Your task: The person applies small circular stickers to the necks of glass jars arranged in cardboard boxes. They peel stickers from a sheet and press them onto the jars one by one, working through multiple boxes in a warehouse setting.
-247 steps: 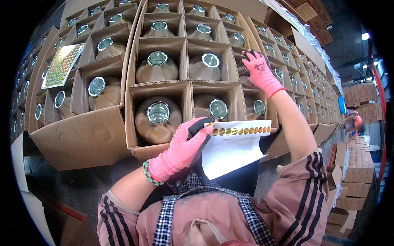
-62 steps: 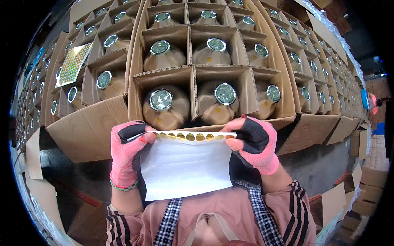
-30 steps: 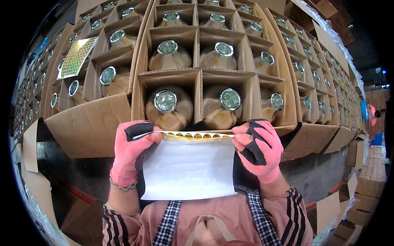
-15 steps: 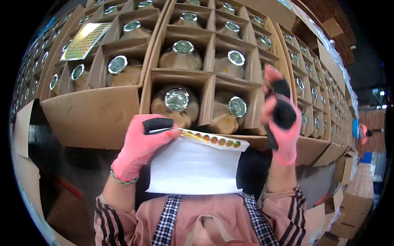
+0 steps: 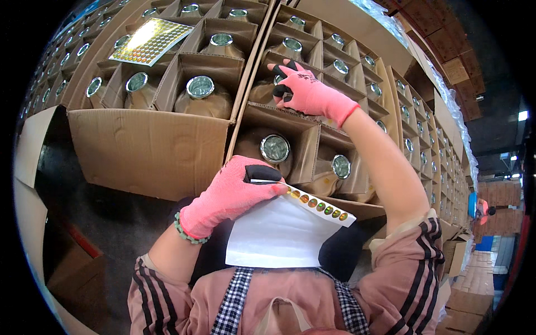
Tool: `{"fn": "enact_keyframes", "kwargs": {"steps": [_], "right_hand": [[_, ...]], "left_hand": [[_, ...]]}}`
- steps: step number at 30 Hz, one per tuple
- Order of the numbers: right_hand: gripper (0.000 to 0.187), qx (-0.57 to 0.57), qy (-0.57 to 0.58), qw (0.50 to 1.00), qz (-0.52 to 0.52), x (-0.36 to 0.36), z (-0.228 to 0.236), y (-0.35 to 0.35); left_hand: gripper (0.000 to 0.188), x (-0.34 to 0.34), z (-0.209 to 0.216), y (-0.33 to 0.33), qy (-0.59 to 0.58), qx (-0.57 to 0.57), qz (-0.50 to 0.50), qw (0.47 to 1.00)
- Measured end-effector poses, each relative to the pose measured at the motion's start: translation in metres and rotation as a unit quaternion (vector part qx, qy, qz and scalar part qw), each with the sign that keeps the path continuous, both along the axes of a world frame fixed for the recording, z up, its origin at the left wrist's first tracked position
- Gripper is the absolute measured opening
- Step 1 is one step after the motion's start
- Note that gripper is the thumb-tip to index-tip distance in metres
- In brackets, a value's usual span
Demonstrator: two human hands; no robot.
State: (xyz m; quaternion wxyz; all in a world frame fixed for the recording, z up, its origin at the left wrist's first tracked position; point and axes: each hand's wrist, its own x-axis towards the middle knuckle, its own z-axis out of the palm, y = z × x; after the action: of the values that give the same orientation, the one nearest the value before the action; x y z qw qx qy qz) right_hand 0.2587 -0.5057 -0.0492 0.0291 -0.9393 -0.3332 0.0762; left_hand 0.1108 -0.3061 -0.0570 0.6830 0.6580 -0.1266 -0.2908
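My left hand [image 5: 240,192], in a pink glove with black finger patches, pinches the upper left edge of a white sticker sheet [image 5: 273,237]. Along the sheet's folded top edge runs a row of round gold holographic stickers [image 5: 320,206]. My right hand [image 5: 307,92], gloved the same way, reaches over a divided carton [image 5: 268,114] with its fingers apart around the silvery rim of a glass bottle [image 5: 277,80]. Whether the fingers touch that glass cannot be made out. Nearest my left hand, another wide-bodied bottle [image 5: 274,148] stands upright in the front compartment.
Left of this carton is another divided carton [image 5: 148,151] of upright bottles, with a full gold sticker sheet [image 5: 151,42] lying across its dividers. More bottle-filled cartons [image 5: 416,131] line the right side. Stacked boxes [image 5: 499,212] and a distant person [image 5: 484,210] are at the far right.
My right hand has swung from the right side leftward over the carton to a bottle in the second row. The view has shifted, and my left hand still holds the sticker sheet.
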Motion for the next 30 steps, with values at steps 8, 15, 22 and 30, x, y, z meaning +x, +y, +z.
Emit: {"fn": "enact_keyframes", "kwargs": {"steps": [8, 15, 22, 30], "right_hand": [[0.014, -0.026, -0.015, 0.999, -0.037, 0.005, 0.000, 0.001], [0.014, -0.129, -0.040, 0.990, 0.035, 0.010, -0.008, 0.016], [0.029, -0.165, -0.136, 0.973, 0.092, 0.006, -0.014, 0.016], [0.022, 0.406, -0.100, 0.903, -0.102, -0.069, 0.069, -0.006]], "left_hand": [[0.019, -0.002, -0.004, -0.001, -0.022, -0.006, -0.006, 1.000], [0.022, 0.000, -0.004, -0.002, -0.049, 0.001, 0.003, 0.999], [0.024, 0.000, -0.005, -0.002, -0.061, 0.003, 0.008, 0.998], [0.022, -0.002, -0.003, -0.004, -0.031, 0.014, 0.034, 0.999]]}}
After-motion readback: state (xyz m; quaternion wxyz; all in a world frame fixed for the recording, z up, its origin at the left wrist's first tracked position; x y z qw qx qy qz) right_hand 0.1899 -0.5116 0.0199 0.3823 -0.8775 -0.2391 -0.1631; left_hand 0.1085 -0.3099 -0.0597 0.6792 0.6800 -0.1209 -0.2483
